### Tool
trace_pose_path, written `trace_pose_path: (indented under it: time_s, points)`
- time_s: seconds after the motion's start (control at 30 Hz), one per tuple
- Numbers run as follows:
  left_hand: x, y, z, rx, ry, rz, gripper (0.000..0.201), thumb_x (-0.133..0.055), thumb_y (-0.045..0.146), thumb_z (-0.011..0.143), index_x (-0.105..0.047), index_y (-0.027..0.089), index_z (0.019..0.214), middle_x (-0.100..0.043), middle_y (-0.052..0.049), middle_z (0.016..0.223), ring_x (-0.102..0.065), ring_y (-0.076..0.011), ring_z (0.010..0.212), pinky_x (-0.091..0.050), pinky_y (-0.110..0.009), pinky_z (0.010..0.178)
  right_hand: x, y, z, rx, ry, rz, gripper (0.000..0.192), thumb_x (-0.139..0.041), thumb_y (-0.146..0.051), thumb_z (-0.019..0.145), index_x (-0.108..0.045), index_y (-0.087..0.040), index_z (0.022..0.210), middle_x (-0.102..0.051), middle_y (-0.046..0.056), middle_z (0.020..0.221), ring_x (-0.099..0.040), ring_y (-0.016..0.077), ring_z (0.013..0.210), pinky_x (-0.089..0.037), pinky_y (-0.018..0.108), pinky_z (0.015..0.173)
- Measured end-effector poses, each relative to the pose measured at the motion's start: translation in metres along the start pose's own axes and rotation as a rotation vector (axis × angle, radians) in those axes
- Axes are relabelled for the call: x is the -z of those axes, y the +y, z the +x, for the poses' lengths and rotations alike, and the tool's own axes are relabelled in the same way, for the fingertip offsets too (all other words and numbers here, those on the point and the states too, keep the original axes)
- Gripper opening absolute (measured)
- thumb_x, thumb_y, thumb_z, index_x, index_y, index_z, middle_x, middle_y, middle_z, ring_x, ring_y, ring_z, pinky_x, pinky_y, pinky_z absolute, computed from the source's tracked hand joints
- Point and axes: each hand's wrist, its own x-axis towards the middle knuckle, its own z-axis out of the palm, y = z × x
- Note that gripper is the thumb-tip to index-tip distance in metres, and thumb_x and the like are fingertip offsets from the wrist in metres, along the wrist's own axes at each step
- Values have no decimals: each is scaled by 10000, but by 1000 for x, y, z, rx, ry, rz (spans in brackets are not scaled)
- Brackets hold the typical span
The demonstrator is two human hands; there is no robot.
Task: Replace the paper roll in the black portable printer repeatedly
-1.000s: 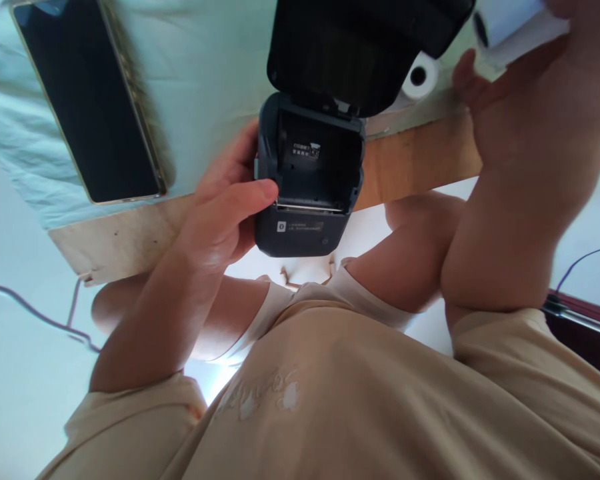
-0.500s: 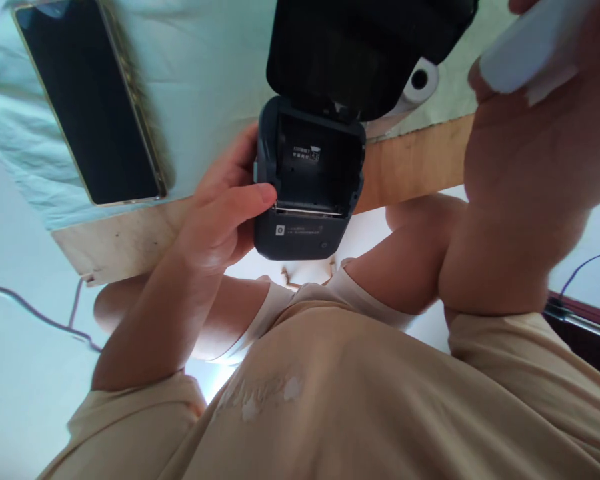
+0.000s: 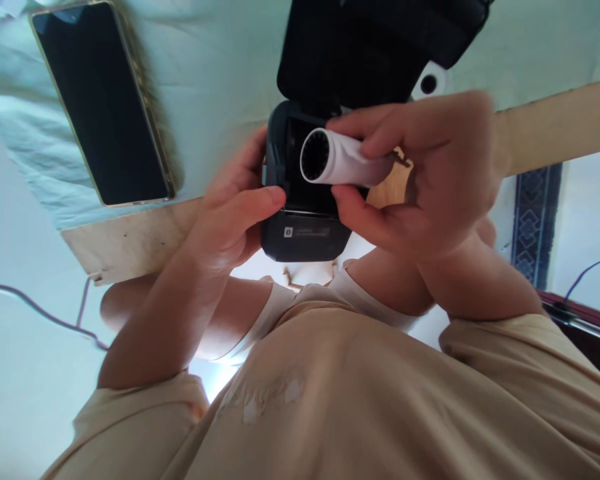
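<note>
Right hand (image 3: 430, 180) grips paper roll (image 3: 337, 159) over printer (image 3: 305, 220) bay | left hand (image 3: 233, 213) clasps printer's side

white paper roll (image 3: 337, 159), over open dark printer (image 3: 305, 223)

Matt dark-grey plastic for the printer (image 3: 305, 227), smooth on its casing, with a blacker, faintly glossy plastic lid (image 3: 375, 47). White paper roll (image 3: 343, 160), smooth and matt, wound on 1 ribbed core. Pale green cloth (image 3: 215, 73), soft and creased, over bare, rough-looking wooden tabletop (image 3: 130, 243) marked with small stains. Glossy black glass on the phone (image 3: 103, 103), edged in shiny gold-toned metal. Beige cotton-like shirt (image 3: 360, 400), matt.
</note>
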Motion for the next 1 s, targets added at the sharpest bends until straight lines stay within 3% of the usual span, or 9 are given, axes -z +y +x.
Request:
trace_pose_path:
  time_s: [0.1, 0.23, 0.4, 0.57, 0.77, 1.0]
  points:
    - [2, -2, 0, 2, -5, -5, 488, -877, 302, 762, -698, 195, 1204, -770, -57, 1121, -738, -337, 1273, -656, -512, 1066, 4, -6, 1, 106, 94, -52, 201, -619, -284, 952, -544, -287, 1139, -784, -15, 1154, -775, 169, 1034, -613, 361, 882]
    - [5, -5, 0, -27, -23, -11, 565, -861, 314, 788, -663, 192, 1303, -761, -85, 1257, -708, -345, 1337, -651, -513, 1075, 7, -11, 0, 17, 28, -139, 169, -597, -345, 993, -570, -306, 1156, -784, -17, 1128, -769, 163, 1051, -604, 351, 888]
    - [5, -6, 0, -34, -11, -9, 601, -868, 333, 781, -645, 172, 1316, -776, -87, 1192, -726, -345, 1298, -679, -471, 978, 7, -12, 3, -32, -26, -145, 176, -567, -426, 1032, -648, -281, 1092, -793, -37, 1210, -763, 144, 1063, -594, 319, 964]
    - [3, -5, 1, -44, -18, -6, 523, -812, 284, 814, -654, 183, 1301, -764, -67, 1160, -713, -322, 1313, -651, -439, 995, 4, -11, 5, 23, 10, -135, 186, -558, -385, 1033, -701, -266, 1028, -784, -45, 1279, -755, 136, 1055, -591, 300, 909]
    - [5, -7, 3, -41, -23, 8, 555, -835, 335, 784, -650, 183, 1285, -762, -68, 1139, -709, -349, 1319, -620, -505, 1056, 6, -13, 10, -87, -139, -93, 281, -469, -379, 1052, -712, -263, 972, -802, -2, 1104, -737, 153, 1037, -576, 326, 893]
    - [5, -7, 1, -70, -86, -14, 407, -794, 301, 850, -685, 197, 1228, -770, -59, 1094, -753, -324, 1243, -622, -520, 1091, 4, -17, 10, -41, -2, -149, 249, -449, -247, 1004, -684, -315, 1053, -729, -9, 920, -664, 143, 873, -561, 320, 859]
